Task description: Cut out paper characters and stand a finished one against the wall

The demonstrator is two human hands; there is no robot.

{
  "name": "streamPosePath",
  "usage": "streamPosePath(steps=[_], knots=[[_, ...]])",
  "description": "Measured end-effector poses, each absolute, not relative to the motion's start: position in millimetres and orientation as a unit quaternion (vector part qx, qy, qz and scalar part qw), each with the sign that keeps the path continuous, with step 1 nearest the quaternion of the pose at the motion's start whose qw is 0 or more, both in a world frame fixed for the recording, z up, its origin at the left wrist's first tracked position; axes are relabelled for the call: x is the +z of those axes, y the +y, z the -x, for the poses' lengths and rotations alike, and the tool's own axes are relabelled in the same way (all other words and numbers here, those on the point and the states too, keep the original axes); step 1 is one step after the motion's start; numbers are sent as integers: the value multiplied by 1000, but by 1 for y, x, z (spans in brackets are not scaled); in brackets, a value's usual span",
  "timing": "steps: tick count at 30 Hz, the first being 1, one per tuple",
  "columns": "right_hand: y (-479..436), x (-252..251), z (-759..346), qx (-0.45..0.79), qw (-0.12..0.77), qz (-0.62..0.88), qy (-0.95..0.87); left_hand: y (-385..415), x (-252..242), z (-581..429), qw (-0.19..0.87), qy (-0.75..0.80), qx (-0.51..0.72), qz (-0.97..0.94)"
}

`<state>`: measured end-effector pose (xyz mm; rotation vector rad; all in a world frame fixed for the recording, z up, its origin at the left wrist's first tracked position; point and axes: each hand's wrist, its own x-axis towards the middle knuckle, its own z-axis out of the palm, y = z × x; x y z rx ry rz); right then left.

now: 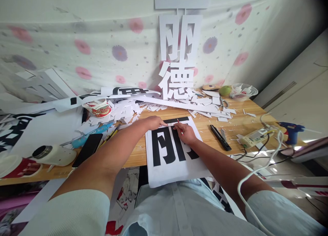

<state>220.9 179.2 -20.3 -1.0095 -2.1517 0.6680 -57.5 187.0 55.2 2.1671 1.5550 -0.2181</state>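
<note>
My left hand [154, 122] rests on the upper left of a white sheet [164, 176] printed with a large black Chinese character. Its index finger is stretched out and presses at a narrow white strip [170, 124] just under the character's top bar. Its thumb is hard to see. Closed around a thin red pencil [181, 130], my right hand [187, 134] lies on the same sheet, close to the left fingertip. The sheet hangs over the table's front edge toward my lap.
White cut-out characters [176, 80] stand against the wall, with scraps [125, 111] below. A black cutter [220, 137], power strip [257, 136] and blue glue gun [290, 131] are at right; a cable crosses my right forearm. A phone [88, 148] and bottle [55, 155] are left.
</note>
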Motion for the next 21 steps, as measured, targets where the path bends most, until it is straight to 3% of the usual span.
streamPosePath(steps=[21], knots=[[175,-13,-221,215,297,385,-847,161,48,48,134,597,-60,-789]])
